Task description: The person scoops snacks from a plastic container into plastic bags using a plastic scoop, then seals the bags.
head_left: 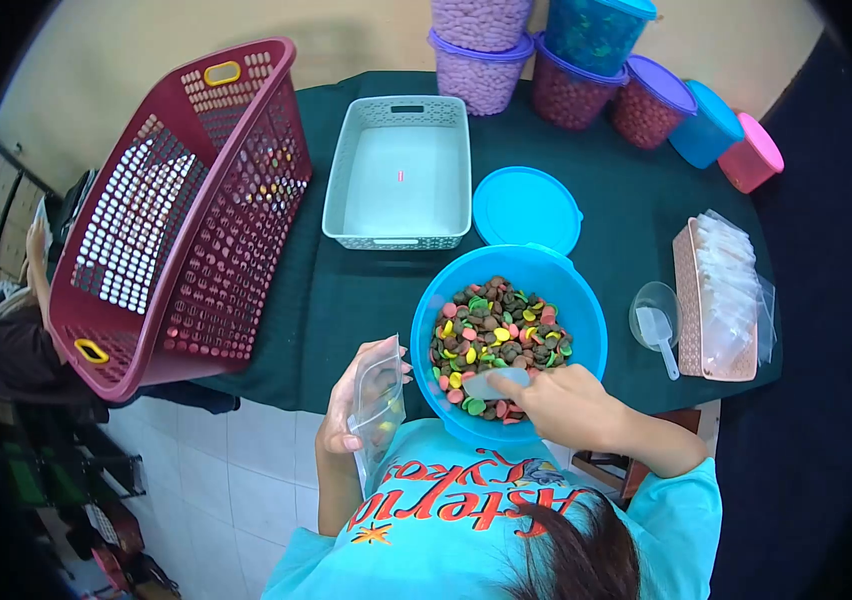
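Observation:
A blue round tub (586, 300) holds many small brown, green, yellow and pink pieces (501, 335). My right hand (566, 405) grips a translucent scoop (496, 383), whose blade is low in the tub among the pieces near its front side. Left of the tub, my left hand (342, 405) is wrapped round a clear plastic bag (378, 385), held upright, with a few yellow and green pieces low inside. Behind the tub, a blue round lid (528, 212) lies flat on the dark green cloth.
Left stands a tall maroon basket (236, 240); beside it, a pale grey tray (401, 180). Lidded tubs (654, 100) line the back. At right are a clear bowl (654, 300) with another scoop (658, 330) and a pink basket (688, 300) of plastic bags (731, 290). Another person (21, 345) is far left.

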Available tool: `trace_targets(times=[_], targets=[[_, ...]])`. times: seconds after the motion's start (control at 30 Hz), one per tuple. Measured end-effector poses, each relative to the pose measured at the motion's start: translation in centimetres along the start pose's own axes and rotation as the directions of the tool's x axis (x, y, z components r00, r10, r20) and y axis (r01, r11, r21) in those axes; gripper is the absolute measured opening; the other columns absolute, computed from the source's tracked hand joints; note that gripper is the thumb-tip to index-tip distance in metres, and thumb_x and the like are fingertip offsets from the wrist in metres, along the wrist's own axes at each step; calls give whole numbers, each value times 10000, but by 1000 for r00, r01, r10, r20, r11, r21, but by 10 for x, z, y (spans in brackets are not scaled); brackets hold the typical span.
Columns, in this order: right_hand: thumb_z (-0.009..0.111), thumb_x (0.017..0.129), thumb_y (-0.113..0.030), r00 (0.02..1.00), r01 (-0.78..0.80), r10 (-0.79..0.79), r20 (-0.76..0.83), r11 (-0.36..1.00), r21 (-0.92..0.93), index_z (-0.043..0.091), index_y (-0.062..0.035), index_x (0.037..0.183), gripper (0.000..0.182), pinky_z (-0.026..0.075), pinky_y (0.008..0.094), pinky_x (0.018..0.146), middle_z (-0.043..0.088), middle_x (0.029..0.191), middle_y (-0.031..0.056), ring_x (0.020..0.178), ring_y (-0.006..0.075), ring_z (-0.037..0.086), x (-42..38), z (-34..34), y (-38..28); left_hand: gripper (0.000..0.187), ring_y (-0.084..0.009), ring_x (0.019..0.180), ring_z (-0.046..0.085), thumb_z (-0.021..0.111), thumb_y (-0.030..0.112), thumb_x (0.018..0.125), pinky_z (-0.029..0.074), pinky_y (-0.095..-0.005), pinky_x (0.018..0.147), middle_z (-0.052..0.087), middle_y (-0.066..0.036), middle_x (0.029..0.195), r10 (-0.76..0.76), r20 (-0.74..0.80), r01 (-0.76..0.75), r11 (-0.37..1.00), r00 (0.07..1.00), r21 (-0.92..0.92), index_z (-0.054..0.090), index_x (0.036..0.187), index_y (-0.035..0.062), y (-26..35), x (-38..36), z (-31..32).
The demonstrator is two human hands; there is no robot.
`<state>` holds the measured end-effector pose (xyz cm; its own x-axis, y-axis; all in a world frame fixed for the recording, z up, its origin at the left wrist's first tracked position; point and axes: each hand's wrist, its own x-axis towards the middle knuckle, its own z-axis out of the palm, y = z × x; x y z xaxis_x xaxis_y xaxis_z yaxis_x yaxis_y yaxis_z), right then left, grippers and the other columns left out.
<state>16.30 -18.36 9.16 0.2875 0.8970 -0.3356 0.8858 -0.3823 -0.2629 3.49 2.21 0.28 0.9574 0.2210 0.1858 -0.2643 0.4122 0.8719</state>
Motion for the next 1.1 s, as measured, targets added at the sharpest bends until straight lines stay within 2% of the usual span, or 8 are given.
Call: trace_targets(times=[0.1, 0.27, 0.43, 0.53, 0.67, 0.87, 0.97, 1.1], targets=[[530, 662, -53, 998, -64, 64, -3, 998, 1, 415, -139, 1204, 560, 451, 397, 455, 555, 556, 141, 496, 296, 571, 4, -9, 20, 1072, -253, 1038, 425, 663, 536, 425, 329, -354, 883, 353, -156, 1142, 31, -36, -30, 999, 999, 14, 321, 1218, -98, -4, -8, 4], [569, 634, -40, 949, -216, 194, -250, 974, -63, 460, -96, 1131, 512, 471, 406, 508, 593, 651, 158, 597, 322, 594, 17, -36, 57, 1071, -256, 1042, 424, 663, 536, 428, 330, -360, 887, 352, -157, 1141, 59, -134, -55, 998, 989, 32, 319, 1220, -96, -8, -22, 17], [578, 625, -30, 996, -42, 34, -81, 995, -94, 415, 21, 1111, 515, 476, 402, 492, 579, 622, 190, 577, 315, 599, 28, -15, 38, 1076, -260, 1054, 418, 674, 536, 431, 332, -374, 892, 347, -159, 1149, 85, -165, -78, 996, 983, 53, 311, 1229, -88, -14, -28, 27], [541, 642, -29, 994, 109, -111, -15, 992, -69, 409, -4, 1133, 510, 471, 406, 469, 570, 592, 189, 542, 319, 593, 15, -14, 32, 1079, -264, 1061, 414, 683, 532, 431, 331, -386, 897, 344, -162, 1157, 89, -178, -78, 995, 980, 65, 307, 1233, -84, -13, -32, 30], [529, 655, -33, 960, -162, 113, -258, 971, -177, 420, 36, 1137, 498, 460, 383, 445, 576, 580, 153, 526, 289, 592, 14, -32, 52, 1062, -271, 1072, 409, 695, 511, 437, 330, -397, 903, 344, -160, 1155, 91, -200, -81, 995, 976, 60, 311, 1232, -79, -15, -35, 29], [518, 674, -46, 973, -148, 119, -196, 979, -140, 426, 75, 1124, 475, 454, 384, 429, 571, 573, 167, 492, 287, 583, 21, 2, 55, 1048, -283, 1082, 402, 707, 498, 444, 322, -402, 912, 346, -156, 1155, 59, -180, -45, 996, 982, 82, 316, 1229, -77, -13, -25, 21], [504, 776, -122, 972, -174, 171, -163, 985, -5, 414, 14, 1150, 408, 426, 417, 440, 550, 545, 164, 495, 313, 560, 17, 0, 49, 1042, -287, 1085, 401, 705, 499, 450, 320, -404, 914, 346, -156, 1157, 37, -138, -28, 997, 990, 68, 317, 1228, -76, -12, -16, 15], [501, 779, -123, 961, -227, 227, -156, 974, 16, 419, 9, 1153, 405, 421, 417, 436, 548, 542, 163, 494, 311, 558, 20, 10, 48, 1037, -290, 1092, 395, 701, 500, 458, 316, -405, 918, 343, -156, 1160, 8, -61, -5, 999, 998, 51, 313, 1228, -76, -9, -4, 3]])
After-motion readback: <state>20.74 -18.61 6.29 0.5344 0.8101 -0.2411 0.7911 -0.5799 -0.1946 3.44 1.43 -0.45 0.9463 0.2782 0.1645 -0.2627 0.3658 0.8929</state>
